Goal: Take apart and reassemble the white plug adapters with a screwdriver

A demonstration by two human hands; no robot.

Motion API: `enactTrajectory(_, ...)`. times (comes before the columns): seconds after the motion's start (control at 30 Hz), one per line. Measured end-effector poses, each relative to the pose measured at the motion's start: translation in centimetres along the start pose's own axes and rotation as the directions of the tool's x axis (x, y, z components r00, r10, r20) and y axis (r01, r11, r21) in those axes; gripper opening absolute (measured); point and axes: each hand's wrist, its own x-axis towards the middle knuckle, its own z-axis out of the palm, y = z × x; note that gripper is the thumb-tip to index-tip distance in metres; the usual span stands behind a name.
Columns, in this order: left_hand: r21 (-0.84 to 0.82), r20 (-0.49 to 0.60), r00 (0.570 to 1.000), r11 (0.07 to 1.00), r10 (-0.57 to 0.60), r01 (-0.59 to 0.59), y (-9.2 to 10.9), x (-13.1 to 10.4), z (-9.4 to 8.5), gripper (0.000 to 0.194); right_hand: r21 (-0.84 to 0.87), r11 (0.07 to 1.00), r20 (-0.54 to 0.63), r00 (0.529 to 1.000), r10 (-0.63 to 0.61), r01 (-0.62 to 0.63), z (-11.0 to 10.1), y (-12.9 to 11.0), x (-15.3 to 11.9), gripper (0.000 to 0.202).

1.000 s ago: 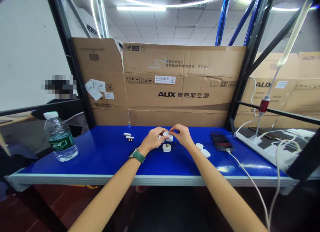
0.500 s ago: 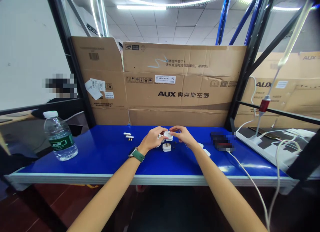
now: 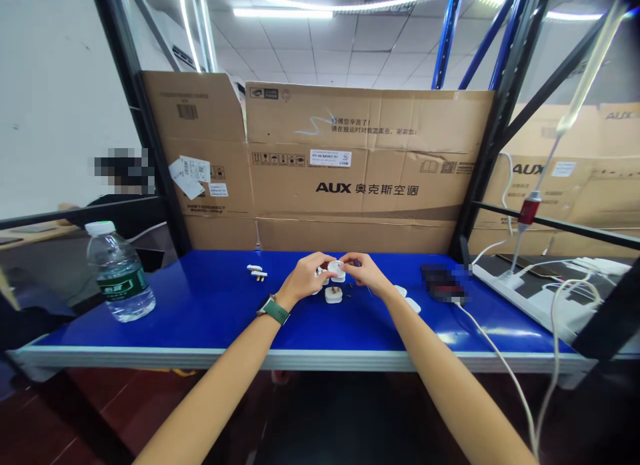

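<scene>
A small white plastic housing (image 3: 338, 270), apparently part of a plug, is tilted up above the table, with my left hand (image 3: 303, 279) closed on its left side. At its right edge, the fingers of my right hand (image 3: 369, 274) are pinched together; whatever lies between them is too small to make out. Just below sits a white plug piece (image 3: 333, 296) with brass-coloured metal parts on top. More white parts are partly hidden behind my left fingers. Tiny dark bits (image 3: 351, 286) lie to the right of the plug piece.
White covers (image 3: 413, 305) rest by my right forearm. White pieces with brass pins (image 3: 259, 275) lie at left on the blue table (image 3: 210, 318). A water bottle (image 3: 120, 278), a dark cabled device (image 3: 444, 283) and a power strip (image 3: 520, 298) stand around. Cardboard (image 3: 350, 218) closes the back.
Both hands stay nearly in place around the white housing, with only slight finger movement. In the left background, a seated person has shifted a little.
</scene>
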Motion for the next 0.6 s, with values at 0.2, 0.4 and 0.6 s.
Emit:
enactTrajectory(0.2,-0.009,-0.003,1.0,1.0,-0.01,0.01,0.05,0.1,0.01,0.025,0.146,0.988,0.052,0.998,0.037,-0.044,-0.01,-0.4,-0.29,0.039)
enactTrajectory(0.4,-0.016,0.012,1.0,1.0,-0.004,0.004,0.14,0.05,-0.01,0.025,0.138,0.99,0.01,1.0,0.024,-0.026,0.12,-0.63,-0.3,0.042)
enactTrajectory(0.6,-0.004,0.018,1.0,1.0,-0.008,0.009,0.05,0.06,-0.15,0.025,0.148,0.989,0.02,1.0,0.017,-0.019,-0.02,-0.79,-0.35,0.041)
